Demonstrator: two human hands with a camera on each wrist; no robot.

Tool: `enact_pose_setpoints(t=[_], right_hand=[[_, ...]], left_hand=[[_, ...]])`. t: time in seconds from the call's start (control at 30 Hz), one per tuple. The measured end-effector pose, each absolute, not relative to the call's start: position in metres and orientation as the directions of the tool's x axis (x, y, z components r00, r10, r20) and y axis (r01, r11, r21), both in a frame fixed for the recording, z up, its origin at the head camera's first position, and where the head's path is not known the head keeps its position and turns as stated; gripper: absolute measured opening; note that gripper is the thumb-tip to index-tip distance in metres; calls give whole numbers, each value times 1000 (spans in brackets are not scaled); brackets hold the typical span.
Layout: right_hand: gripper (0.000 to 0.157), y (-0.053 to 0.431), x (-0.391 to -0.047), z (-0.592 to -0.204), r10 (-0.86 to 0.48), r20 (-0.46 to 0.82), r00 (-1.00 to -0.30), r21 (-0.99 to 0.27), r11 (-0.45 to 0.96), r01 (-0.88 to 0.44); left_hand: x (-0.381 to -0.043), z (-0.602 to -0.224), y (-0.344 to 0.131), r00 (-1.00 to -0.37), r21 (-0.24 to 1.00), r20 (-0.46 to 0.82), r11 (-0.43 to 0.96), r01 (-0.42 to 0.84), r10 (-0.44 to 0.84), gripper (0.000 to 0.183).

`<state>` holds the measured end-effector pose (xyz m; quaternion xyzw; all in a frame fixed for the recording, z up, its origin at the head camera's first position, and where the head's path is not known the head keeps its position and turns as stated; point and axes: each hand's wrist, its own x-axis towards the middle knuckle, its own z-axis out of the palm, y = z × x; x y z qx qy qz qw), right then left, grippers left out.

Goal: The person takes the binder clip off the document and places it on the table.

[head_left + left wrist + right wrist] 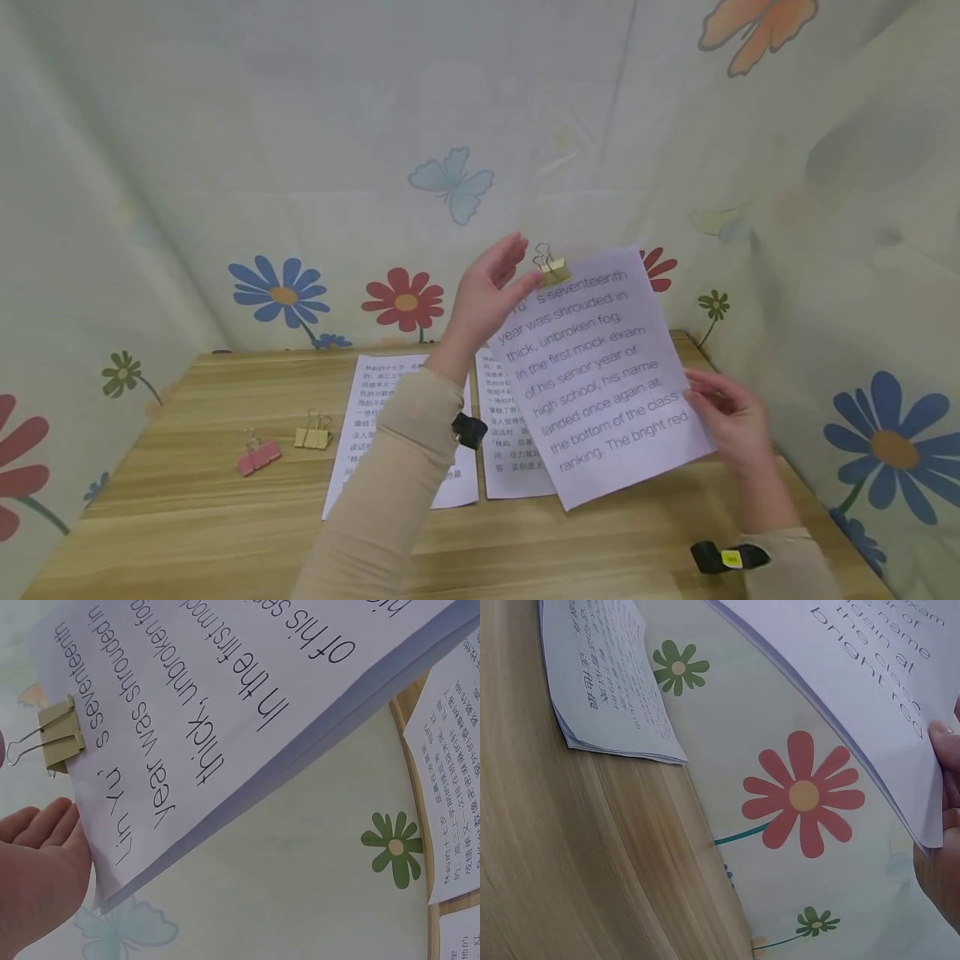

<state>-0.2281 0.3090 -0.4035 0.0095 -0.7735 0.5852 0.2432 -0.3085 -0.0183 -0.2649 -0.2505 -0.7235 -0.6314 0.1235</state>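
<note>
A stack of printed sheets (592, 375) with large English text is held up, tilted, above the table. On its top edge sits a yellow binder clip (553, 272), its wire handles standing up; the clip also shows in the left wrist view (61, 735). My left hand (487, 292) is at the stack's upper left corner, fingers extended and touching the top edge, thumb close to the clip. With thumb and fingers, my right hand (731, 417) pinches the right edge low down, as the right wrist view partly shows (946, 761).
Two stacks of Chinese-printed paper lie on the wooden table (210, 533): a left stack (405, 433) and a right stack (510, 467), partly covered. A pink binder clip (258, 457) and another yellow binder clip (312, 435) lie at left. A flowered curtain (337, 208) surrounds the table.
</note>
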Motion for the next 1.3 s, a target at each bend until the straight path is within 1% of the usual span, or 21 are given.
enact_pose_setpoints(t=[0.17, 0.3, 0.47, 0.67, 0.77, 1.03, 1.3], right_hand=[[31, 307, -227, -402, 244, 431, -869, -878, 336, -341], [30, 306, -227, -402, 218, 441, -871, -861, 376, -342], [28, 306, -229, -401, 176, 446, -878, -847, 399, -350], [27, 307, -233, -401, 97, 489, -867, -808, 424, -408], [27, 308, -234, -400, 69, 482, -873, -801, 440, -407], [24, 306, -235, -399, 75, 438, -896, -823, 434, -366], [17, 292, -222, -381, 87, 452, -888, -819, 435, -374]], left_hand=[[-308, -264, -25, -848, 863, 468, 79, 499, 248, 64], [-308, -264, -28, -841, 861, 470, 67, 503, 269, 56], [-308, -263, -29, -832, 854, 489, 50, 518, 261, 48], [-308, -263, -30, -822, 839, 517, 46, 542, 240, 42], [-307, -262, -29, -817, 833, 531, 37, 552, 223, 40], [-303, -259, -26, -797, 813, 563, 26, 581, 219, 37], [-299, -259, -23, -789, 804, 575, 31, 594, 217, 36]])
